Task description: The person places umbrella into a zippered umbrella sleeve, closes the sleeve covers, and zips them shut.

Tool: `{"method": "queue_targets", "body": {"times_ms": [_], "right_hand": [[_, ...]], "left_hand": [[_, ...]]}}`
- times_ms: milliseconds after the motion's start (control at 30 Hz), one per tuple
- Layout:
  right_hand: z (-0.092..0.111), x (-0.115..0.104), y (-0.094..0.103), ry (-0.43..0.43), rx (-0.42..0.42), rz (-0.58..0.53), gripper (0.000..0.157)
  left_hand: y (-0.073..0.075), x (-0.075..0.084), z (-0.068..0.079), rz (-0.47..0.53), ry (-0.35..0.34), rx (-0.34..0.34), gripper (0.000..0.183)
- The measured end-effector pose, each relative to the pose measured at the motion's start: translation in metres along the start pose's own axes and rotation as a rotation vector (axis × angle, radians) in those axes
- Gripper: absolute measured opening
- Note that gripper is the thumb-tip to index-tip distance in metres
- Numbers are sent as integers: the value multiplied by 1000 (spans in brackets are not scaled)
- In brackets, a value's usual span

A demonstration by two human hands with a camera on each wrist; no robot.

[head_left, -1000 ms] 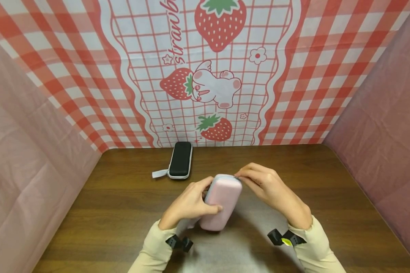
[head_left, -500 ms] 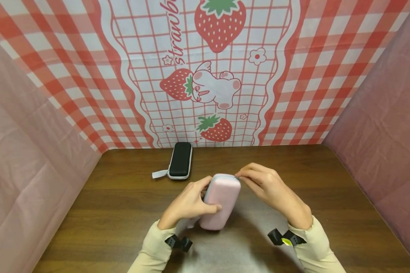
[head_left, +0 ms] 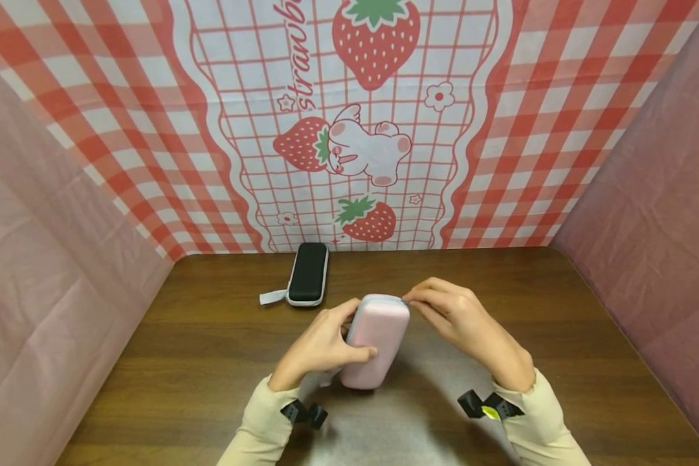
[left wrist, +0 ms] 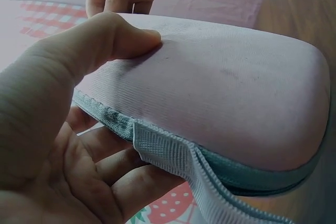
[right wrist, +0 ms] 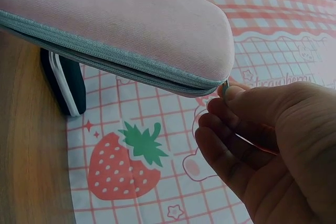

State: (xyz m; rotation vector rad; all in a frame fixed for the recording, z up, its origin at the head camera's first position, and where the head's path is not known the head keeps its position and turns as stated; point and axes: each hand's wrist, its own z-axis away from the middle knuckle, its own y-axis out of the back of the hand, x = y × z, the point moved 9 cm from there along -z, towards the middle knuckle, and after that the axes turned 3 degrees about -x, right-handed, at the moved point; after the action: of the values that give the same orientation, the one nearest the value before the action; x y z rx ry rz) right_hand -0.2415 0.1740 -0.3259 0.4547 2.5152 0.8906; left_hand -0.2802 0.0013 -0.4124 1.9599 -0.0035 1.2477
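A pink zippered case [head_left: 378, 336] is tilted up above the table, held by my left hand [head_left: 320, 343]. The left thumb [left wrist: 134, 43] presses its pink face while the other fingers support it from behind and below. A grey fabric strap [left wrist: 168, 148] hangs from the case's side in the left wrist view. At the far right corner, my right hand [head_left: 451, 314] pinches the small zipper pull [right wrist: 226, 88] between thumb and forefinger. Along the side facing the right wrist camera, the zipper [right wrist: 105, 51] shows a dark gap between its edges. Whatever is inside cannot be seen.
A black case [head_left: 307, 275] with white trim and a pale strap [head_left: 272, 296] lies on the wooden table [head_left: 210, 362] near the back. Behind it rises a strawberry-print cloth [head_left: 361, 155]. Pink cloth hangs on the left [head_left: 52, 278] and right.
The pink case has shifted slightly up and left with my left hand. My right hand stays almost still at the corner, pinching the zipper pull throughout.
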Motion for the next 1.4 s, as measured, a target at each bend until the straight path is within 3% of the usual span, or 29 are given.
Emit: {"method": "queue_targets", "body": {"times_ms": [100, 267, 767, 1100, 1400], "right_hand": [[0, 0, 1, 5, 7, 2, 26], [1, 1, 2, 3, 5, 0, 10], [2, 3, 2, 3, 13, 26, 9], [2, 3, 3, 11, 24, 27, 21], [2, 4, 0, 10, 39, 26, 8]], "left_hand": [[1, 1, 0, 21, 0, 3, 49], [2, 2, 1, 47, 4, 7, 49], [4, -1, 3, 111, 49, 35, 53], [5, -4, 3, 139, 71, 49, 56], [1, -6, -1, 187, 43, 59, 49]]}}
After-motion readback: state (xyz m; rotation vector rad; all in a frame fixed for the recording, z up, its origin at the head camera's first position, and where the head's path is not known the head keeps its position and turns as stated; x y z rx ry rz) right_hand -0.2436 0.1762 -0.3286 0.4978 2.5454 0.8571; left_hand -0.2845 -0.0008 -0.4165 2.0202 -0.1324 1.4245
